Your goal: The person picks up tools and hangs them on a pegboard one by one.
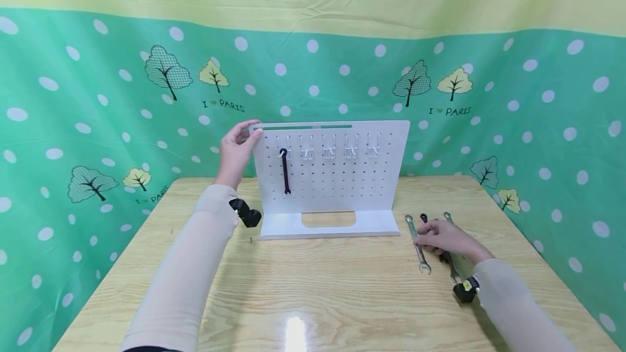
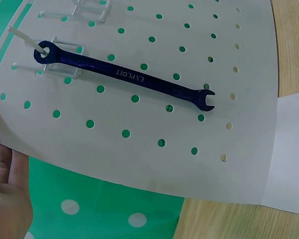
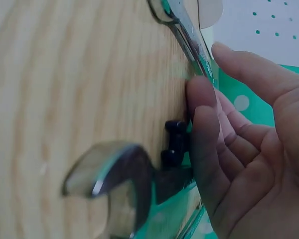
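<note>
My left hand (image 1: 237, 151) grips the upper left corner of a white pegboard (image 1: 332, 183), thumb in front and fingers behind. From the board's leftmost hook hangs a dark combination wrench (image 2: 124, 73) by its ring end, marked EXPLOIT. Over at the right, my right hand (image 1: 447, 238) hovers low above several wrenches on the table. Its thumb and fingertips stand apart beside a silver wrench (image 1: 418, 246). Beneath the palm lies a dark wrench (image 1: 424, 217), mostly hidden. Another silver wrench (image 1: 448, 216) extends past the hand's far side, its near end blurred in the right wrist view.
Several white wire hooks (image 1: 330, 148) line the board's upper part. The board's base (image 1: 279, 226) has a cutout and stands on the wooden table (image 1: 313, 292). A green dotted cloth (image 1: 313, 69) hangs close behind and along both sides.
</note>
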`<state>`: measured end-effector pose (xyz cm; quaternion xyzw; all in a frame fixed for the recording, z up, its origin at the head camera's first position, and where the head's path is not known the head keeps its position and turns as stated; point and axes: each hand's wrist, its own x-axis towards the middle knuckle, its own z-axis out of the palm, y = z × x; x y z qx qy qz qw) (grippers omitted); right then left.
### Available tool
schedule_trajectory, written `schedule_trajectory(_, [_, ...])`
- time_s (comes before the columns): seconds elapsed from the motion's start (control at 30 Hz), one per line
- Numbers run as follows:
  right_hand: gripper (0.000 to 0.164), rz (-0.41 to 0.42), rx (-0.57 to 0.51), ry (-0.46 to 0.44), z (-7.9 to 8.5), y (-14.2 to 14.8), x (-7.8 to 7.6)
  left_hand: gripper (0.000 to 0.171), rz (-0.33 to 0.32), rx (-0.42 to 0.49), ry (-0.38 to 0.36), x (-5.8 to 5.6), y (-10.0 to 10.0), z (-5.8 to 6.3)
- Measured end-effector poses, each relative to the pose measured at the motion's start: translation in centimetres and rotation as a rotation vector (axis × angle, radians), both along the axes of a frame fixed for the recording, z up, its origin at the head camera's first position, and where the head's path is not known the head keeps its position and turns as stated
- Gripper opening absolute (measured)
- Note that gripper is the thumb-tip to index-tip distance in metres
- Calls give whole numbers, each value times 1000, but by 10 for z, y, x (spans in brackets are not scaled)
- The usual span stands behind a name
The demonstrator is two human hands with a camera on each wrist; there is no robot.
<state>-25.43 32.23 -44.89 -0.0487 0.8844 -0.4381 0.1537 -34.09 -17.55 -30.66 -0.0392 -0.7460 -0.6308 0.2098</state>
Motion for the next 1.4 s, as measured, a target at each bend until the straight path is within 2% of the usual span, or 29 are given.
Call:
schedule_trajectory(0.17, [43,-44,56,-9,-3,-3,-3,38,4,1,-9,1,1,0])
schedule_trajectory(0.4, [26,-81,151,-5,-1,-10,-6,45,2,-6,3,-1,0,-1])
schedule_trajectory(0.6, [33,-110,174,-9,-2,-13,-7,44,0,-7,6,0,1,-1])
schedule_trajectory(0.73, [32,-124,188,-7,-3,-14,-9,43,4,-11,6,0,1,-1])
schedule_trajectory(1.07, [24,-115,177,13,-3,-11,-7,42,12,-12,9,1,0,-1])
schedule_trajectory(1.4, [27,-79,125,23,0,-9,-1,43,11,-15,6,1,0,-1])
